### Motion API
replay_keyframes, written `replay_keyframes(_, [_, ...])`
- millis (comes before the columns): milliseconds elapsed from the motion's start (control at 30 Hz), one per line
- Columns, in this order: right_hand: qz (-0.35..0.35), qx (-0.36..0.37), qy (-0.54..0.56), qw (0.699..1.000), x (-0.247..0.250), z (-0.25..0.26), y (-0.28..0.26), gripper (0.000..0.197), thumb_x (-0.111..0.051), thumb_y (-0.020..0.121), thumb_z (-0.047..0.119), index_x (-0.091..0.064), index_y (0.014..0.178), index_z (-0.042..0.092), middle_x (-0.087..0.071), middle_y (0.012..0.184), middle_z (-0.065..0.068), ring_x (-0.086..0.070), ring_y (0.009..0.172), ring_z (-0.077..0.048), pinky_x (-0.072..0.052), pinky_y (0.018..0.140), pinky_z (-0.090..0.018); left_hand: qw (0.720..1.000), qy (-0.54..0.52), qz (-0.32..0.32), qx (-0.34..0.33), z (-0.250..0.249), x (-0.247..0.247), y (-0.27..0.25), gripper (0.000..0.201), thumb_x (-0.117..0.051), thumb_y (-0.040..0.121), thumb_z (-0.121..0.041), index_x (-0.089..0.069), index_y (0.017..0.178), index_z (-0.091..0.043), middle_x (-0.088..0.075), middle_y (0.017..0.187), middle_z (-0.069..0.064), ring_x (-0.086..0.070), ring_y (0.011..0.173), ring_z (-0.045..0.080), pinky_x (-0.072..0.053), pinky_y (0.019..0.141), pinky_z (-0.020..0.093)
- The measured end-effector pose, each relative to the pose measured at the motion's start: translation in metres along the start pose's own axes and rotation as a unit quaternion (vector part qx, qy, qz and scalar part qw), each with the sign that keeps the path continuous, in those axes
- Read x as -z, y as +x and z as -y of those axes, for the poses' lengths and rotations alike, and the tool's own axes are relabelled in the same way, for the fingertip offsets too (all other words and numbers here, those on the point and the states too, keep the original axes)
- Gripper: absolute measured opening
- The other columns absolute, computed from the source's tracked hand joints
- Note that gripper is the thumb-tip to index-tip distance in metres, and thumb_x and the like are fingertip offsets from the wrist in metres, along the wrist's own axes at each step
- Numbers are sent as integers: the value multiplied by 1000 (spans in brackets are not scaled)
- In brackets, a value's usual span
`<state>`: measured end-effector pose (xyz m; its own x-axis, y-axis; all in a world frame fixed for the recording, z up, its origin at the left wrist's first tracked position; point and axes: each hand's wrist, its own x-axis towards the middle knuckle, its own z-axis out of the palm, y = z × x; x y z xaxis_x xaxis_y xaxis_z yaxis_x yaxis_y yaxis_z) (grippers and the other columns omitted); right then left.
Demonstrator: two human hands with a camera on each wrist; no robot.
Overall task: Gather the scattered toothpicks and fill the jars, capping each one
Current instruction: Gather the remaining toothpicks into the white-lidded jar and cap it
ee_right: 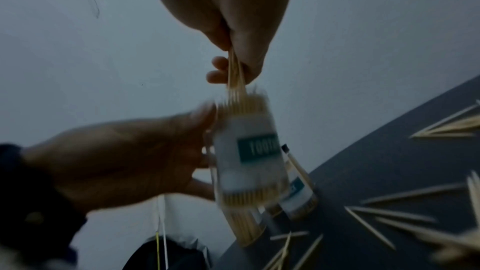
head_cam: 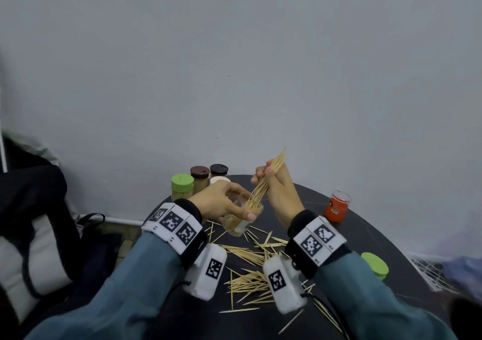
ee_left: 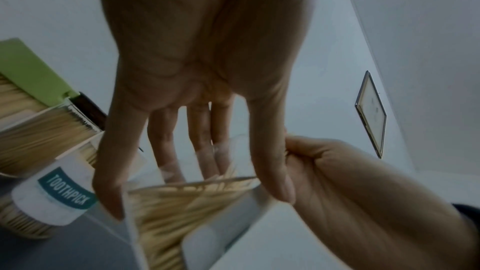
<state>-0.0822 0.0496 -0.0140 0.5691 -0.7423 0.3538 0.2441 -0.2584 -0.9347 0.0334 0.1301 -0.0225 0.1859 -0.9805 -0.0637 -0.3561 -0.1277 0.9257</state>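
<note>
In the head view my left hand (head_cam: 224, 205) grips a clear, uncapped toothpick jar (head_cam: 238, 224) tilted above the black table (head_cam: 378, 224). Its fingers (ee_left: 166, 141) and thumb wrap the jar's wall (ee_left: 155, 213), which is partly filled. My right hand (head_cam: 267, 176) pinches a bundle of toothpicks (head_cam: 273, 167); the bundle's lower ends reach into the jar's mouth. From the right wrist the bundle (ee_right: 235, 77) hangs from that hand (ee_right: 244, 56) into the blurred, labelled jar (ee_right: 249, 151). Several loose toothpicks (head_cam: 250, 274) lie scattered on the table under my wrists.
Filled, capped jars stand at the table's back edge: green lid (head_cam: 182, 183), brown lid (head_cam: 200, 172), black lid (head_cam: 219, 169), white lid (head_cam: 220, 180). A red jar (head_cam: 337, 206) stands at the right. A loose green lid (head_cam: 374, 264) lies near the right edge. A dark bag (head_cam: 34, 222) sits left.
</note>
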Motion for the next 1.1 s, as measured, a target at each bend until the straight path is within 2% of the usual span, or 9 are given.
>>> replay_keyframes(133, [30, -18, 53, 998, -8, -12, -16, 20, -23, 102, 9, -38, 115, 3, -57, 101, -10, -62, 82, -8, -51, 58, -14, 999, -29, -24, -25, 1, 3, -1, 47, -79, 71, -9, -59, 114, -14, -62, 109, 3, -61, 103, 19, -55, 79, 41])
replay_keyframes(267, [56, -42, 52, 996, -9, -20, -22, 24, -27, 101, 10, -49, 111, 6, -59, 116, -8, -64, 86, 0, -51, 67, -12, 999, -21, -25, -41, 1, 2, -1, 39, -79, 71, -9, -63, 105, -15, -63, 90, -1, -60, 88, 14, -53, 81, 46])
replay_keyframes(433, [41, -51, 37, 997, -1, -20, -21, 23, -33, 100, 14, -51, 109, 3, -61, 115, -6, -65, 83, 2, -52, 66, -13, 999, -6, -14, -42, 0, -1, 0, 52, -80, 71, -14, -60, 119, -11, -61, 88, -4, -59, 87, 13, -53, 84, 47])
replay_keyframes(667, [14, -15, -73, 997, 11, -12, -14, 35, -28, 102, 21, -59, 105, 5, -62, 118, 2, -52, 103, 10, -38, 74, 3, 999, 10, 10, -42, -3, -5, -1, 50, -77, 75, -18, -57, 120, -17, -62, 96, -5, -60, 93, 11, -53, 87, 44])
replay_keyframes(833, [40, -17, -123, 991, 14, -15, -18, 37, -26, 102, 23, -59, 112, 11, -59, 120, 0, -54, 105, -1, -42, 75, -2, 999, 7, 12, -44, -3, -7, -1, 49, -76, 76, -18, -57, 121, -13, -62, 99, -2, -60, 95, 14, -53, 87, 43])
replay_keyframes(900, [73, -29, -159, 984, 11, -20, -21, 38, -25, 102, 29, -56, 119, 15, -59, 116, 0, -57, 102, -5, -46, 80, -9, 999, 8, 7, -51, -2, -7, -1, 49, -75, 77, -17, -57, 122, -12, -62, 100, -2, -60, 92, 14, -53, 84, 43])
replay_keyframes(933, [86, -27, -199, 976, 10, -26, -21, 39, -25, 101, 36, -54, 121, 20, -60, 116, 2, -57, 106, -9, -46, 93, -21, 998, 14, 9, -52, -2, -6, 0, 49, -75, 77, -17, -56, 122, -11, -61, 101, -1, -59, 92, 13, -54, 83, 43])
replay_keyframes(1000, [101, -23, -273, 956, 10, -32, -22, 45, -23, 97, 49, -50, 127, 29, -58, 123, 5, -50, 120, -14, -27, 112, -48, 998, 21, 15, -52, -1, -6, 0, 48, -74, 78, -16, -56, 122, -10, -60, 103, -1, -59, 94, 13, -54, 81, 40])
replay_keyframes(1100, [86, -21, -297, 951, 15, -26, -19, 42, -27, 98, 46, -46, 131, 28, -51, 133, 4, -42, 128, -14, -20, 113, -50, 998, 24, 7, -54, -1, -6, 1, 44, -74, 78, -18, -58, 118, -13, -61, 101, -2, -60, 96, 15, -54, 81, 40])
